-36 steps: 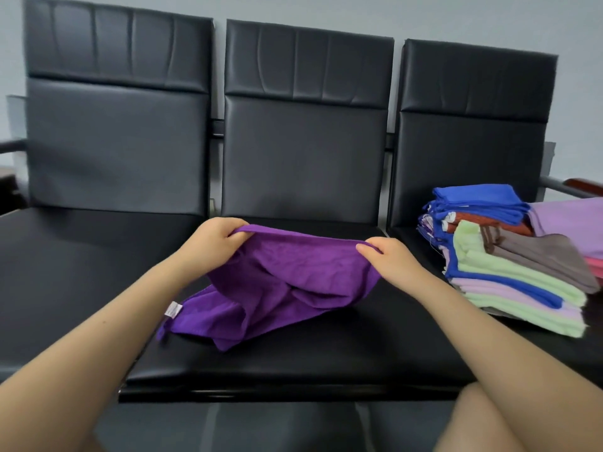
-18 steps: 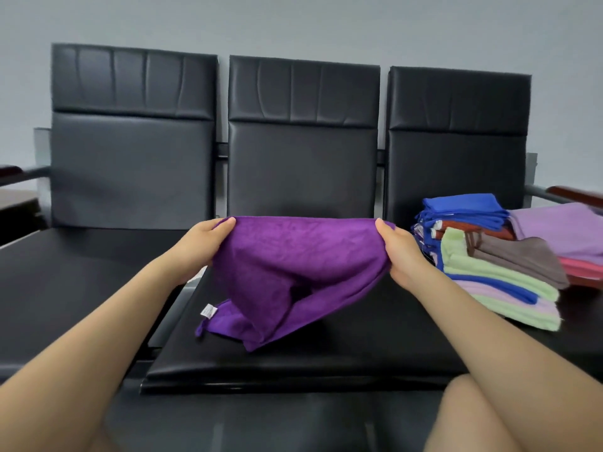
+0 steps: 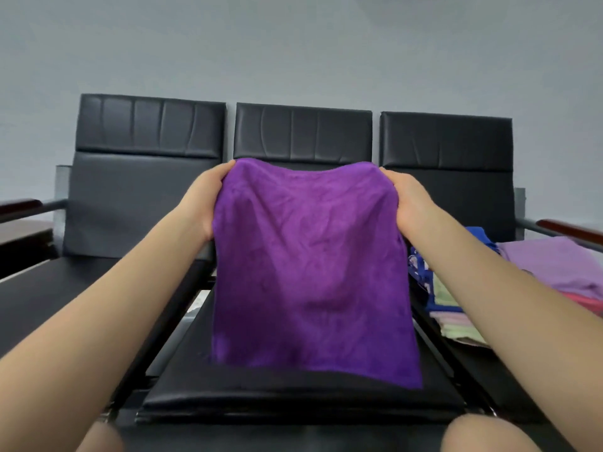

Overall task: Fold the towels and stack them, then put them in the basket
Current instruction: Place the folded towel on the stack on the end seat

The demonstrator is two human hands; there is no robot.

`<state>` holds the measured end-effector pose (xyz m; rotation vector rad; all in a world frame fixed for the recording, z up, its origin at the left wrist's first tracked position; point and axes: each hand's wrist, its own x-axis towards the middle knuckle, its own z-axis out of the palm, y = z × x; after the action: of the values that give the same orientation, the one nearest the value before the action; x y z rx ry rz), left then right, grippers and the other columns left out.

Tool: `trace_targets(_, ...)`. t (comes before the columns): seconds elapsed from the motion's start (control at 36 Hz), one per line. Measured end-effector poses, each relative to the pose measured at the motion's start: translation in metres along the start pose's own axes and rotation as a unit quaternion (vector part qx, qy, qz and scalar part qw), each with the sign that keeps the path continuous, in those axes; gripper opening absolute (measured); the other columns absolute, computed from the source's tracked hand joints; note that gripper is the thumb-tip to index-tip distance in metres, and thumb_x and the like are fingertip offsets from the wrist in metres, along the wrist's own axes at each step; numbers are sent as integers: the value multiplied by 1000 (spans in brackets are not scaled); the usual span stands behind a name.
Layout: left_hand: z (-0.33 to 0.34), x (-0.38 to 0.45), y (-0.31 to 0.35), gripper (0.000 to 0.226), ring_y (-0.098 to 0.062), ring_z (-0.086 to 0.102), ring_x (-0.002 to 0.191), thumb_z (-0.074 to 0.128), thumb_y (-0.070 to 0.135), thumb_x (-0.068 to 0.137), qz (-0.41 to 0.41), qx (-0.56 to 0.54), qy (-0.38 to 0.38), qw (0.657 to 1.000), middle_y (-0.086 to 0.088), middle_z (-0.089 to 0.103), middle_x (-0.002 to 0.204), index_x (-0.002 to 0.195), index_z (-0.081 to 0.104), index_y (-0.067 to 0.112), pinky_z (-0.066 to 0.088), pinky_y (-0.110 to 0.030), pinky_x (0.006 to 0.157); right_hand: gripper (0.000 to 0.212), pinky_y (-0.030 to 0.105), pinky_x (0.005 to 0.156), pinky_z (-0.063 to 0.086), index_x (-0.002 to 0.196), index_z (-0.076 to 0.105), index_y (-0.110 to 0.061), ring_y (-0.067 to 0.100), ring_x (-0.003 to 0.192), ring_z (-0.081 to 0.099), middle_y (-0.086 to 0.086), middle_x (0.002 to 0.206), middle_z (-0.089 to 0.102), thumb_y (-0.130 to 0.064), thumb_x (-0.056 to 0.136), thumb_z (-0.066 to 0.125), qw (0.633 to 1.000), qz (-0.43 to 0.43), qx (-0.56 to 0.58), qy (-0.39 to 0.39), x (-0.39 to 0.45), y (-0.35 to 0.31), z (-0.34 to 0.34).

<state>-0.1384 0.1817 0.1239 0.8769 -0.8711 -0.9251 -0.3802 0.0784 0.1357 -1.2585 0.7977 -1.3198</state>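
Raised higher than half a second ago, the purple towel [image 3: 310, 265] now hangs spread open in front of the person, where before it drooped in a bunch onto the seat. Both arms have lifted, and the view has tilted upward to show more of the grey wall [image 3: 293, 44].

At far left, a wooden armrest [image 3: 19, 205] sits at the end of a black three-seat bench [image 3: 146, 197]. The left hand [image 3: 204, 203] grips the towel's top left corner, fingers curled behind the cloth and thumb at the front. The towel hangs as a wide sheet over the middle seat [image 3: 293, 393], its lower edge close above the seat's front edge; whether it touches the seat cannot be told. The right hand [image 3: 406, 203] grips the top right corner in the same way, fingers wrapped round the cloth.

To the right, on the right-hand seat near its left edge, lies a stack of folded towels [image 3: 440, 298] in blue, green and pink, partly hidden by the right forearm. Beside it, toward the bench's right end, a lilac towel [image 3: 554, 265] lies over pink cloth. Another wooden armrest [image 3: 567, 228] closes the bench's right end.
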Motion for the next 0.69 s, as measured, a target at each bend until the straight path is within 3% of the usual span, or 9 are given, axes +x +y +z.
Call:
trace_targets(0.08,-8,11,-2,29,-10,54,55,48,28,99,-26,28,20,999,5,59,55,74,59,18,47,-18,53,27,16,42,36,72,54,-14,9,45,42,-3,50,46,-16,99,51,997,60,56,-1,13,13,-6)
trace_targets(0.17,-25,27,-25,22,-13,59,59,55,33,96,-65,147,87,983,1,65,71,82,62,18,49,-21,54,24,19,46,40,76,55,-16,12,46,51,-3,49,56,-18,99,50,993,110,29,13,33,43,-15)
trace_targets(0.22,-42,41,-52,19,-15,60,66,62,30,93,-68,233,122,962,-2,65,82,99,65,12,51,-25,60,14,21,50,43,83,55,-16,13,56,56,1,66,61,-17,97,53,991,112,-53,39,49,71,-23)
trace_targets(0.28,-61,51,-81,21,-16,58,66,64,25,92,-59,322,121,937,-5,64,81,105,66,10,52,-24,61,18,25,53,39,77,55,-14,15,60,52,5,74,57,-16,94,58,978,86,-184,51,63,103,-34)
trace_targets(0.39,-92,64,-125,23,-21,57,69,63,31,90,-57,527,95,842,-7,65,82,94,72,10,55,-34,79,29,31,55,31,67,61,-9,23,62,48,6,62,52,-24,91,59,897,31,-440,6,73,151,-48)
trace_targets(0.47,-103,73,-145,23,-16,57,65,60,31,92,-43,608,81,789,-6,68,81,94,74,13,45,-26,68,31,27,51,32,70,66,-9,23,60,53,5,58,54,-28,94,58,847,45,-530,-7,82,176,-53)
trace_targets(0.56,-109,89,-163,23,-6,55,42,55,26,94,-58,616,88,780,-6,66,67,91,73,12,43,-20,57,23,19,37,29,74,60,-11,15,41,54,4,57,54,-21,95,59,887,111,-447,37,101,201,-48)
trace_targets(0.61,-111,105,-175,23,0,50,31,52,23,95,-65,617,98,778,-8,68,67,91,71,11,40,-16,52,10,15,28,28,92,58,-7,14,34,58,6,68,57,-17,96,59,914,170,-362,74,115,217,-42)
trace_targets(0.69,-112,124,-188,22,-4,55,39,51,21,95,-52,619,125,774,0,60,53,89,70,11,35,-17,51,27,17,27,36,117,52,0,18,35,61,11,101,62,-15,96,59,931,196,-290,100,134,234,-36)
